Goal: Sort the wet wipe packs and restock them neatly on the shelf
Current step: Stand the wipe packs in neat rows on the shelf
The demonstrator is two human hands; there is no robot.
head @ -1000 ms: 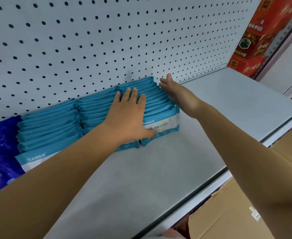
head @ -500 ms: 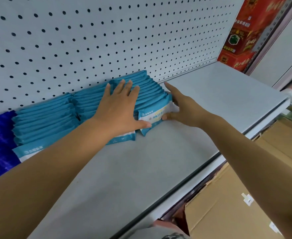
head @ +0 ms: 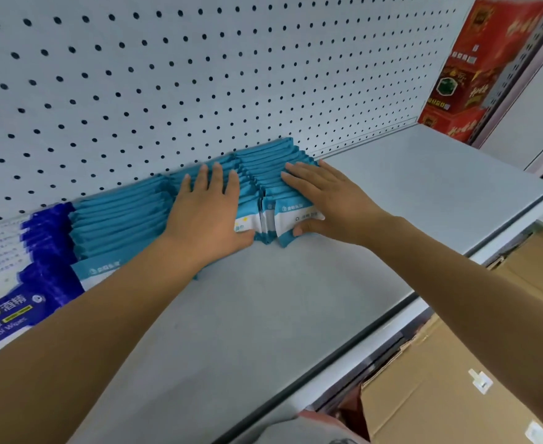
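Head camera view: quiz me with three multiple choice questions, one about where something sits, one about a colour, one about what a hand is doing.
1. Where do the dark blue packs lie?
A) left of the teal packs
B) right of them
C) on top of them

2. What colour are the boxes beyond the right end of the shelf?
A) green
B) red
C) white

3. How is the left hand?
A) clenched in a fist
B) lifting a pack
C) flat on the teal packs, fingers straight

Answers:
1 A: the dark blue row sits at the frame's left edge, beside the teal rows.
2 B: their faces are red with gold print.
3 C: its palm and straight fingers rest on the pack tops.
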